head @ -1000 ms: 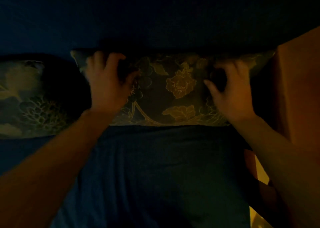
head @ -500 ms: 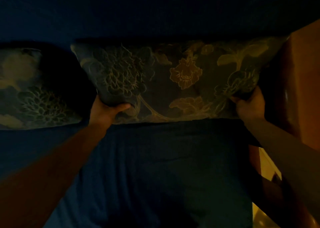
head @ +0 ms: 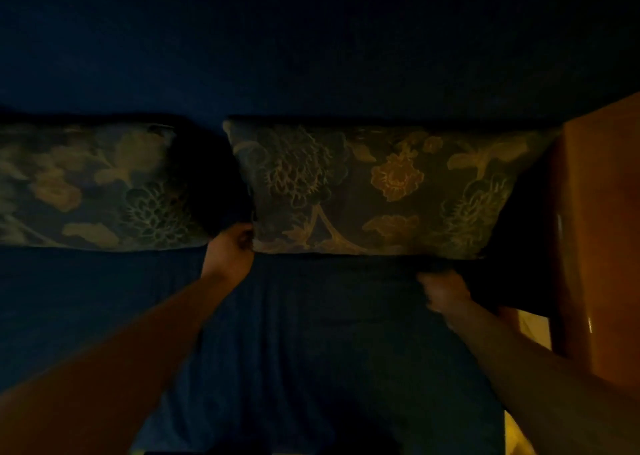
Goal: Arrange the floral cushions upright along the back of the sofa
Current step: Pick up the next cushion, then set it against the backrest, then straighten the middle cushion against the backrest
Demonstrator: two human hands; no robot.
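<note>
Two floral cushions stand upright against the dark blue sofa back (head: 311, 56). One cushion (head: 90, 184) is at the left and the other (head: 381, 191) is at the right, with a dark gap between them. My left hand (head: 230, 247) pinches the lower left corner of the right cushion. My right hand (head: 445, 290) is blurred on the blue seat (head: 311, 350), just below that cushion's bottom edge and apart from it. The dim light and blur hide its fingers.
A brown wooden armrest or side panel (head: 602, 229) stands at the sofa's right end, close to the right cushion. A pale strip of floor (head: 533, 330) shows beside it. The room is very dark.
Both hands moved from the cushion's top to its lower corners. My right hand then let go and dropped onto the seat. The view shifted, so both cushions now sit further right.
</note>
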